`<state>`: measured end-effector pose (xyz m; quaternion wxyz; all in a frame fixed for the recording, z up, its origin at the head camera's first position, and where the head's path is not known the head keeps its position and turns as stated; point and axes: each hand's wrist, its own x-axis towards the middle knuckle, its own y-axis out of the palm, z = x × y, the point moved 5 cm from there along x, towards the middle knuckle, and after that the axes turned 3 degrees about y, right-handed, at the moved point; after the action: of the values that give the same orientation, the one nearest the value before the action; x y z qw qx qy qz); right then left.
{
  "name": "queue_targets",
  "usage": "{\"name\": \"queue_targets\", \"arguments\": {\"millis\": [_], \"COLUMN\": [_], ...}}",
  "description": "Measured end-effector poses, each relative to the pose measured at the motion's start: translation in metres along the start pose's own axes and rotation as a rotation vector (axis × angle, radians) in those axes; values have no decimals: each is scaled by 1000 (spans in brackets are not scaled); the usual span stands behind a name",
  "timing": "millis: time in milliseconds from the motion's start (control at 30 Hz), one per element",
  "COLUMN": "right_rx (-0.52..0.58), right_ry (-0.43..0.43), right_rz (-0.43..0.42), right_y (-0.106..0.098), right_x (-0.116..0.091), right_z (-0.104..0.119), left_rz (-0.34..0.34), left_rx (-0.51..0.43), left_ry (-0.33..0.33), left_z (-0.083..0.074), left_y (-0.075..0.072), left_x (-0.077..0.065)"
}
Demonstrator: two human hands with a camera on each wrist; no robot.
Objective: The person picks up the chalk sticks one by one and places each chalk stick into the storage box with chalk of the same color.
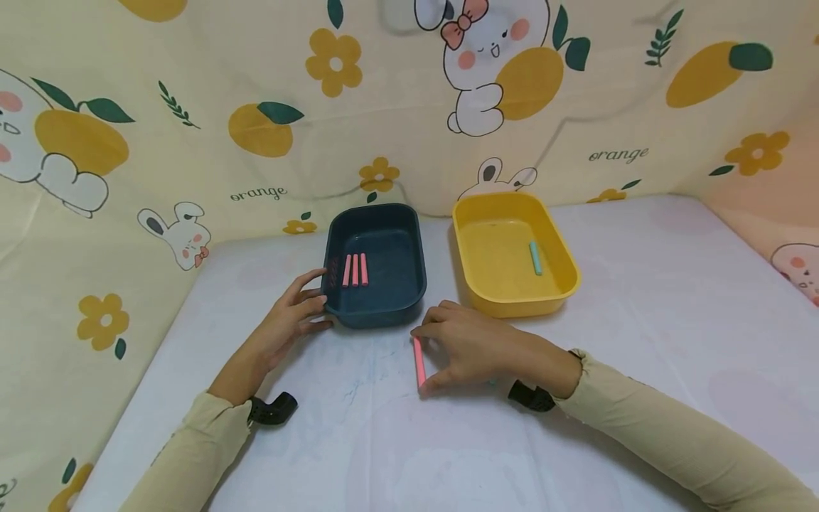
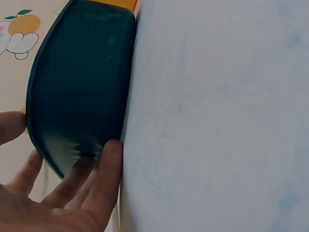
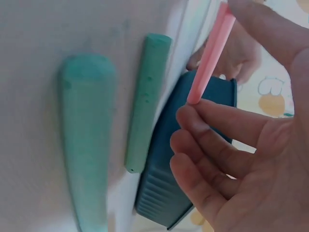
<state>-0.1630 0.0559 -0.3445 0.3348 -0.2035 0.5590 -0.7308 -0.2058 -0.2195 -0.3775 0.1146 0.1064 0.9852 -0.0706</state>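
Note:
My right hand (image 1: 476,341) pinches a pink chalk stick (image 1: 419,363) by its two ends, between thumb and fingertip, just above the white cloth. In the right wrist view two green chalk sticks (image 3: 89,140) lie near that hand; from the head they are mostly hidden under it. My left hand (image 1: 288,320) touches the left wall of a dark blue bin (image 1: 397,284), its fingers spread against the side and rim. Three pink chalk sticks (image 1: 355,270) lie side by side in this bin. One teal chalk stick (image 1: 535,257) lies in a yellow bin (image 1: 493,270).
The yellow bin stands right of the dark one, with a narrow gap between. Behind both hangs a printed curtain (image 1: 397,107). Faint blue smudges mark the white tablecloth (image 1: 384,441) in front. A dark wrist mount (image 1: 274,410) sits at each sleeve.

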Motion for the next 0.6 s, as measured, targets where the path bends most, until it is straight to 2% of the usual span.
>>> {"name": "queue_targets", "arguments": {"millis": [167, 367, 600], "right_rx": [17, 39, 41], "right_ry": [2, 20, 20], "right_rz": [-6, -5, -16], "right_y": [-5, -8, -10], "right_x": [1, 1, 2], "right_z": [0, 0, 1], "left_rz": [38, 85, 86], "left_rx": [3, 54, 72], "left_ry": [24, 21, 22], "left_z": [-2, 0, 0], "left_y": [-1, 0, 1], "left_x": [-1, -2, -1]}}
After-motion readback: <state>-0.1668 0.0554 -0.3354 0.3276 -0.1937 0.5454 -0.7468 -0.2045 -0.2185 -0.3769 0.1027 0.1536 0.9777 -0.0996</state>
